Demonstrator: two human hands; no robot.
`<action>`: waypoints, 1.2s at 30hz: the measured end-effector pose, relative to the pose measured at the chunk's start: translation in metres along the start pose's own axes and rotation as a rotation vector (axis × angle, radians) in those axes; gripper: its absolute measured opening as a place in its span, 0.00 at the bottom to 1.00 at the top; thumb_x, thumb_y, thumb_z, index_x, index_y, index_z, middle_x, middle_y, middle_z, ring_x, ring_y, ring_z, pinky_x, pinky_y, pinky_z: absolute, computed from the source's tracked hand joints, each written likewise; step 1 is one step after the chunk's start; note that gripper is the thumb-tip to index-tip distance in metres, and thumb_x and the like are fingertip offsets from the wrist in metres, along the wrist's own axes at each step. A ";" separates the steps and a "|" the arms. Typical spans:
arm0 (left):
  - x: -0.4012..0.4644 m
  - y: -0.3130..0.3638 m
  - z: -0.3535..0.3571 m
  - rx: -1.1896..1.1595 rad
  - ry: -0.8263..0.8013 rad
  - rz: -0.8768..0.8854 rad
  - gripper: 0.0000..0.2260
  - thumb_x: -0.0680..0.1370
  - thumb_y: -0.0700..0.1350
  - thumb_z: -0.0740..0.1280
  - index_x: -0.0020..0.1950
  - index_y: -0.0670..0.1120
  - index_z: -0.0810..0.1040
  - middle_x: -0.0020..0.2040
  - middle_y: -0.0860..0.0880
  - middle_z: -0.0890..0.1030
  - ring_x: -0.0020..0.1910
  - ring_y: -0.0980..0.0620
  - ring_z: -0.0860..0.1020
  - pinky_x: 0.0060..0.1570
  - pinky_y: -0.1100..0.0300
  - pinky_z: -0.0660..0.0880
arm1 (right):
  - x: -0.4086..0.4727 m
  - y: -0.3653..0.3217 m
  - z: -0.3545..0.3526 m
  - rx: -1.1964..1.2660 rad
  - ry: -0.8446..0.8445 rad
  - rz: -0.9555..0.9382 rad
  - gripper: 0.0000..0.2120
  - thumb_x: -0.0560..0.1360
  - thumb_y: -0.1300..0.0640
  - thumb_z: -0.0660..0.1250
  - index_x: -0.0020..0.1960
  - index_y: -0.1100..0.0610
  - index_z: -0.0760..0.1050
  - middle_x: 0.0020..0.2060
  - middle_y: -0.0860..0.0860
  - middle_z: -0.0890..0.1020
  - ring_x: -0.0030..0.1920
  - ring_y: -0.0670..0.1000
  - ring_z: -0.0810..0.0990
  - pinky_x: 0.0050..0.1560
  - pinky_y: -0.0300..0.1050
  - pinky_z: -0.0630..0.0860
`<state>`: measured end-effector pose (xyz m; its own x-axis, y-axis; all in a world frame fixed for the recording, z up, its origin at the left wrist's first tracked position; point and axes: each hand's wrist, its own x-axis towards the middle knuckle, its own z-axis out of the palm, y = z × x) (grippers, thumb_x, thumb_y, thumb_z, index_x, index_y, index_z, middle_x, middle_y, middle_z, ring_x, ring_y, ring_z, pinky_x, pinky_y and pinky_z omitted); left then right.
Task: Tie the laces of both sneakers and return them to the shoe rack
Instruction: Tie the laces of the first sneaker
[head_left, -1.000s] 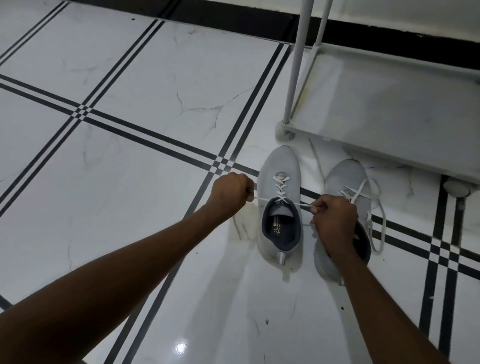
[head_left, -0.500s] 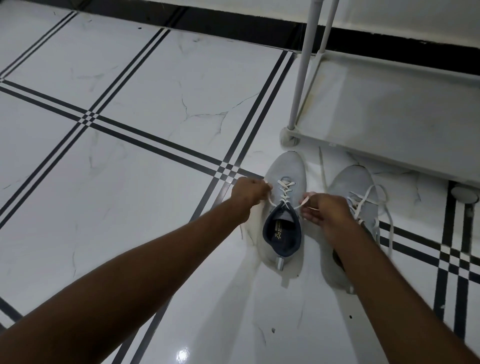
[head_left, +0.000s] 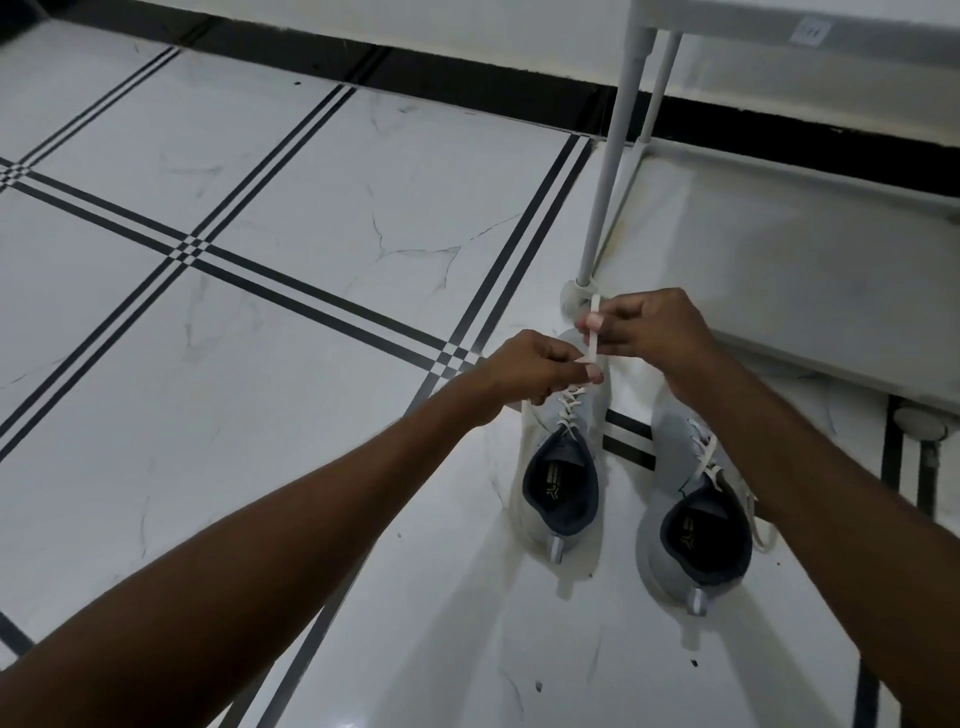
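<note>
laces (head_left: 592, 338) of the left sneaker (head_left: 563, 467) run up to my left hand (head_left: 530, 371) and right hand (head_left: 654, 332), both pinching them; sneaker sits at six o'clock below, right sneaker (head_left: 696, 519) at four.

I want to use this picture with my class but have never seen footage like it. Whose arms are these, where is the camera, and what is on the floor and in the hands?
There is no machine here: the arms belong to a person, and the single camera sits on that person's head, looking forward and down. That is why both arms reach in from the bottom of the picture.

On the tiled floor stand two grey sneakers side by side, heels toward the camera: the left sneaker and the right sneaker. Behind them is a white shoe rack.

The left hand and right hand pinch a white lace of the left sneaker. The right sneaker's laces hang loose.
</note>
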<state>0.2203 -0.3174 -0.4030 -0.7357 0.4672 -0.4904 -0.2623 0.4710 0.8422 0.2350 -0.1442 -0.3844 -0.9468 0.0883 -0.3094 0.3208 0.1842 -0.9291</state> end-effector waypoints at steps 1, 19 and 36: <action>-0.001 0.002 -0.002 0.000 0.000 0.003 0.15 0.74 0.53 0.73 0.48 0.41 0.85 0.26 0.56 0.72 0.26 0.58 0.66 0.30 0.65 0.65 | 0.001 0.004 -0.002 0.023 -0.033 0.012 0.09 0.74 0.60 0.72 0.51 0.65 0.83 0.46 0.59 0.86 0.46 0.58 0.86 0.50 0.47 0.83; -0.006 0.005 -0.031 -0.315 -0.101 -0.012 0.14 0.80 0.46 0.66 0.55 0.36 0.83 0.44 0.40 0.83 0.38 0.49 0.80 0.42 0.58 0.80 | -0.005 0.036 0.009 -0.576 -0.268 -0.009 0.08 0.64 0.54 0.81 0.41 0.50 0.85 0.30 0.45 0.84 0.29 0.42 0.79 0.31 0.33 0.71; -0.012 -0.013 -0.003 0.273 0.491 0.354 0.05 0.74 0.41 0.72 0.47 0.46 0.87 0.41 0.52 0.86 0.40 0.58 0.82 0.40 0.69 0.74 | 0.001 0.046 0.016 0.266 -0.212 0.284 0.04 0.77 0.64 0.67 0.49 0.62 0.81 0.45 0.59 0.86 0.44 0.57 0.86 0.43 0.45 0.84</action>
<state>0.2305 -0.3311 -0.4079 -0.9643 0.2642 0.0190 0.1679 0.5543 0.8152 0.2479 -0.1511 -0.4308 -0.8151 -0.1088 -0.5690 0.5777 -0.0788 -0.8125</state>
